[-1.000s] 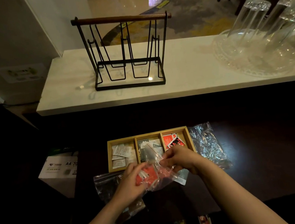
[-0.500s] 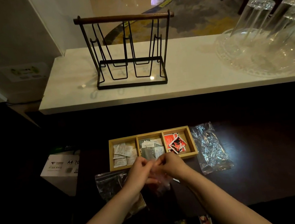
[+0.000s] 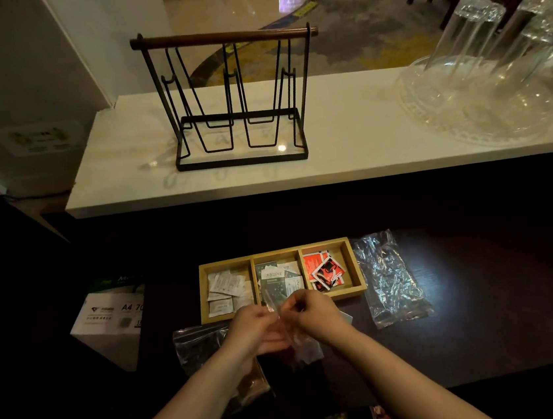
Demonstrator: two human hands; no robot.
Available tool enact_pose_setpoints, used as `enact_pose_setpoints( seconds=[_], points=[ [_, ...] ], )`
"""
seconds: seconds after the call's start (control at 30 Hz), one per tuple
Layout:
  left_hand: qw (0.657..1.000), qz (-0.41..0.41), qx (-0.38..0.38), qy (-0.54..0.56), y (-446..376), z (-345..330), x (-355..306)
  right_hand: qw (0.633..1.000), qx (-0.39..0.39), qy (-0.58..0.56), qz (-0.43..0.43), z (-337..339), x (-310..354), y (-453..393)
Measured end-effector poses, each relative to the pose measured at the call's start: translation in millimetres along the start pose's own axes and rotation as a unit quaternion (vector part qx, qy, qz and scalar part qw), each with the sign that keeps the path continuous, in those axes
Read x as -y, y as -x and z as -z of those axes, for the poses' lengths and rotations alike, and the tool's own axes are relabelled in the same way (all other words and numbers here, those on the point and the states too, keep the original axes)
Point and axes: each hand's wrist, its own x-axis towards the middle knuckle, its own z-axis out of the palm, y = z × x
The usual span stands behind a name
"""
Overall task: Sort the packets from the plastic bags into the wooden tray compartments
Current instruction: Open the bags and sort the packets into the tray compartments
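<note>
While your two hands meet just in front of the wooden tray (image 3: 356,274), your left hand (image 3: 252,329) and right hand (image 3: 314,313) each pinch the top edge of a clear plastic bag (image 3: 300,341) that hangs between them over the dark bench (image 3: 486,306); what the bag contains is too dim to make out. The tray's left compartment holds white packets (image 3: 224,289), the middle one grey and white packets (image 3: 276,276), and the right one red packets (image 3: 323,269) with black and white markings. To the tray's right, just beside it, a crumpled clear bag (image 3: 388,279) lies flat on the bench, catching a bright patch of light. Another plastic bag (image 3: 197,344) lies partly under your left forearm, its contents dark and unclear. Off the bench's left edge sits a white box (image 3: 108,318) printed "A4". Beyond the tray, a pale marble shelf (image 3: 345,132) carries a black wire rack (image 3: 233,100) with a wooden top bar, and at the far right upturned glasses (image 3: 468,32) stand on a clear glass platter (image 3: 464,119).
</note>
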Motion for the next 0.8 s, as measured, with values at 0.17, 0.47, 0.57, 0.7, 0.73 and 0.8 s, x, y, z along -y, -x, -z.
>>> enact_pose_setpoints(
  seconds=[0.17,0.47,0.57,0.7,0.73,0.8],
  points=[
    [1.0,-0.017,-0.004,-0.025,-1,3,5,1.0,-0.006,0.001,0.009,0,-1,0],
    [0.99,-0.078,-0.067,-0.101,-3,-12,1,0.995,-0.041,0.069,0.059,2,4,5],
    [0.993,-0.067,-0.056,-0.078,-3,-10,2,0.995,-0.052,0.067,0.054,10,3,3],
    [0.995,-0.052,-0.05,-0.065,-4,-12,2,0.991,-0.062,0.094,0.069,12,5,3],
    [0.995,-0.052,-0.05,-0.063,-4,-13,1,0.989,-0.061,0.114,0.075,12,5,3],
    [0.994,-0.061,-0.052,-0.072,-3,-15,0,0.985,-0.059,0.14,0.082,10,7,3]
  ],
)
